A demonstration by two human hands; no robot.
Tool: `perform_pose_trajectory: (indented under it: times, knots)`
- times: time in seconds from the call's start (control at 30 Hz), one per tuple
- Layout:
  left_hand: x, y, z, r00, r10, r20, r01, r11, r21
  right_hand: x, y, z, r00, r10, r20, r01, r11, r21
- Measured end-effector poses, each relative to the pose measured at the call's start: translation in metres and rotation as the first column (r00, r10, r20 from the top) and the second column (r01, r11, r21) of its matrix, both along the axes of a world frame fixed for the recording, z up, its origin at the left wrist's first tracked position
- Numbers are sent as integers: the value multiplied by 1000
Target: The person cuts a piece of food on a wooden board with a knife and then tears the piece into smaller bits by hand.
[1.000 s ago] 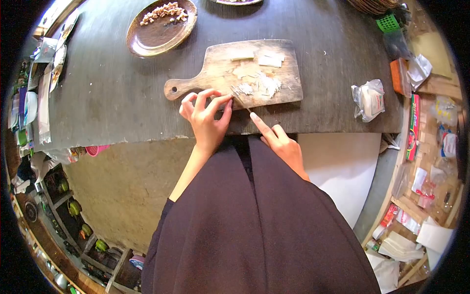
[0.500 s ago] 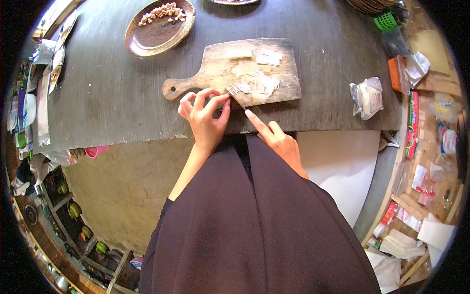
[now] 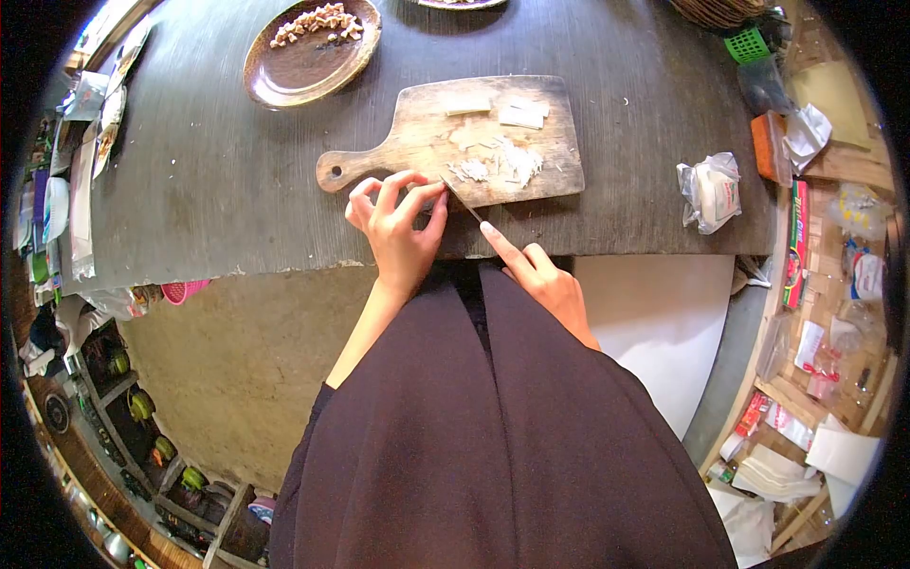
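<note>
A wooden cutting board [image 3: 417,133] lies at the near side of the table. On it are two pale flat slabs [image 3: 522,115] and loose heaps of thin white shreds [image 3: 518,164]. My right hand [image 3: 548,283] is closed round a knife [image 3: 463,199], its index finger stretched along the back of the blade. The knife tip rests by the board's near edge, beside my left fingertips. My left hand [image 3: 403,228] is closed in a pinch there, thumb against fingers. Whatever it holds is too small and hidden to make out.
A brown plate [image 3: 303,81] with small brown cubes [image 3: 322,21] stands at the far left of the board. Part of another plate [image 3: 457,4] shows behind. On the right lie a plastic-wrapped white pack [image 3: 711,192] and an orange box [image 3: 771,147].
My right hand and the knife have drawn back slightly toward me. The small white sticks that lay by the blade near my left fingertips no longer show there. My left hand keeps its pinch.
</note>
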State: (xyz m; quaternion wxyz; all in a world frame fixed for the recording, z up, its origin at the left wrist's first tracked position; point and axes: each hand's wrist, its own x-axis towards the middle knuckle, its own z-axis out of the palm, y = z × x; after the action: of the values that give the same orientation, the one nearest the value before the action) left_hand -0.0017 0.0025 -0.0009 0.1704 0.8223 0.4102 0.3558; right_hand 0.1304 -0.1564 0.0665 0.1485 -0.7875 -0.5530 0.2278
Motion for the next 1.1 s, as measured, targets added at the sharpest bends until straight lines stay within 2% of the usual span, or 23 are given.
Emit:
perform_pose_trajectory:
  times: [0.37, 0.67, 1.1]
  knots:
    - [0, 0, 0, 1000, 22, -1, -22, 1000, 23, 0, 8, -11, 988, 22, 152, -32, 998, 61]
    - [0, 0, 0, 1000, 15, 3, -15, 1000, 0, 0, 2, -4, 997, 20, 79, -21, 1000, 19]
    - [1, -1, 0, 1000, 18, 4, -18, 1000, 1, 1, 2, -9, 989, 53, 137, -55, 998, 14]
